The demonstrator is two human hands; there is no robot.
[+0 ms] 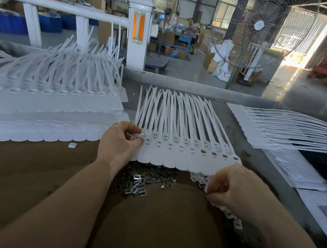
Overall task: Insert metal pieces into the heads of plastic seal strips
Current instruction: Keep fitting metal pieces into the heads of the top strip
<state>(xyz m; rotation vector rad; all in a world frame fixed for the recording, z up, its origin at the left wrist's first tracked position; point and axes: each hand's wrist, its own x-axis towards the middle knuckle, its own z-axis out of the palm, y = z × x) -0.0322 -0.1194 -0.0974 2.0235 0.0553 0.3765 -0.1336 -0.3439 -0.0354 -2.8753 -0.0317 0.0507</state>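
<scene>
— Nearest the camera, what do you see?
— Brown cardboard point(153, 228) spread on the table point(259, 159), with both forearms reaching over it. On it lies a heap of metal pieces point(141, 181), grey and flat, just in front of the near edge of a white sheet.
— And the right hand?
— The right hand point(235, 190) is curled, fingers pinched on a cluster of small white plastic parts point(229, 215) that trails down beside the wrist. More of those parts lie just left of it.
— The left?
— The left hand point(120, 142) sits at the left end of a row of plastic seal strips point(176, 147), thumb and forefinger closed together at the first head, where one metal piece point(143, 134) glints. Whether it is fully seated I cannot tell.
— How do the strips lie?
— Joined side by side, heads toward the person, tails fanning away. Several heads toward the right end show dark inserts.
— Farther out?
— A large stack of seal strips point(44, 106) to the left, another batch point(284, 131) to the right. Beyond the table, a white post point(137, 35) and a standing fan point(259, 27).
</scene>
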